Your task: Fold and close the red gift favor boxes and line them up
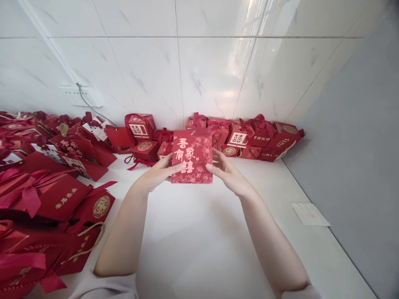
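Between my two hands is a red gift box with pale Chinese characters and a floral pattern on its front. My left hand grips its left side, the thumb lying on the front face. On the opposite side my right hand holds it the same way, thumb on the front edge. The fingers behind the box are partly hidden. It is held up over the white tabletop, in front of a row of similar red boxes, several tied with ribbon, such as the one with a white label.
Many red gift boxes and bags are heaped along the left side. A white tiled wall with a power socket and grey cable rises behind. A grey panel borders the right, near a white paper piece.
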Motion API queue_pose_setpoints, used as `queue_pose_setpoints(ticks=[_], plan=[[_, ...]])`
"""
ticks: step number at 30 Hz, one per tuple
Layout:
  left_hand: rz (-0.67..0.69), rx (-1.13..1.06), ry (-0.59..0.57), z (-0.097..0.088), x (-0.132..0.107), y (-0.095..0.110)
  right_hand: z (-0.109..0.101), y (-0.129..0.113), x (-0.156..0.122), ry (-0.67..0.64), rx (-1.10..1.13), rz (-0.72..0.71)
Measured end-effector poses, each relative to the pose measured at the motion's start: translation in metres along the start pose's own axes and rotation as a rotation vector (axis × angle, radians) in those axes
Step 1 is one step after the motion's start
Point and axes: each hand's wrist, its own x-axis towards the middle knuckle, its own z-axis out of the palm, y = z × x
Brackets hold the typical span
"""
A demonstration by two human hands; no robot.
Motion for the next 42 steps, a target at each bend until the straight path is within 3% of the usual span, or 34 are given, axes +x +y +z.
queue_pose_setpoints(ticks=[6, 9, 14, 22, 31, 36, 42], plan=[[0.009, 0.282, -0.14, -0.016, -0.011, 0.01, -0.015, 0.006, 0.006, 0.244, -0.033, -0.108], [0.046, 0.443, -0.213, -0.02, -0.013, 0.009, -0.021, 0.004, 0.004, 0.306, -0.059, -0.137], [0.064, 0.525, -0.238, -0.018, -0.013, 0.009, -0.023, -0.005, -0.001, 0.202, -0.055, -0.092], [0.115, 0.491, -0.263, -0.014, -0.008, 0.005, -0.01, -0.002, -0.002, 0.155, -0.087, -0.127], [0.3, 0.484, -0.088, 0.022, 0.003, 0.0, 0.015, -0.014, -0.013, 0.112, -0.383, -0.195], [0.382, 0.378, -0.069, 0.031, 0.006, -0.003, 0.014, -0.014, -0.016, 0.111, -0.417, -0.237], [0.387, 0.242, -0.115, 0.034, 0.007, -0.005, 0.014, -0.016, -0.017, 0.109, -0.405, -0.254]])
